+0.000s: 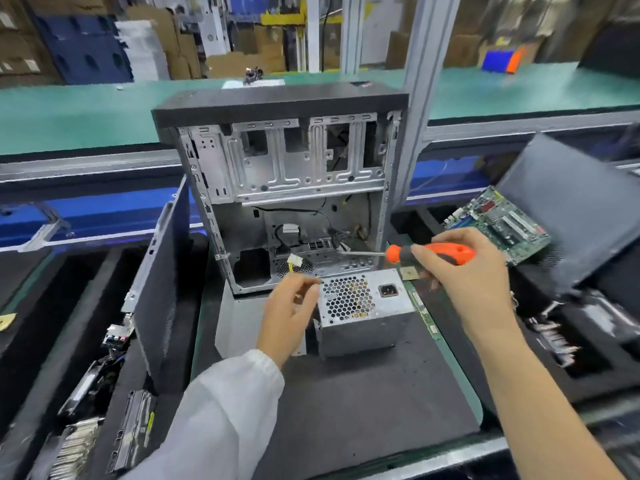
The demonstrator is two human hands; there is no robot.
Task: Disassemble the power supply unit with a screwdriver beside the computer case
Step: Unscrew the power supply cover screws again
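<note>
— Where's the power supply unit (363,311)?

— On the dark mat (363,403), just in front of the open computer case (287,188), fan grille facing up.

— And the hands?

— The right hand (464,271) grips an orange-handled screwdriver (415,253) above the unit, shaft pointing toward the case. The left hand (287,313) hovers at the unit's left edge, fingers pinched together (around a screw, perhaps; too small to tell).

— Anything else?

— A green motherboard (502,225) right of the case.

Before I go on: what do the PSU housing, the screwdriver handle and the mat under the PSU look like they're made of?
PSU: bare sheet metal by the look, dull grey, with a punched honeycomb vent. Screwdriver handle: likely moulded plastic, glossy orange with black grip sections, held in the right hand. Mat: dark, matte, non-reflective; probably foam or rubber, can't say which.
</note>
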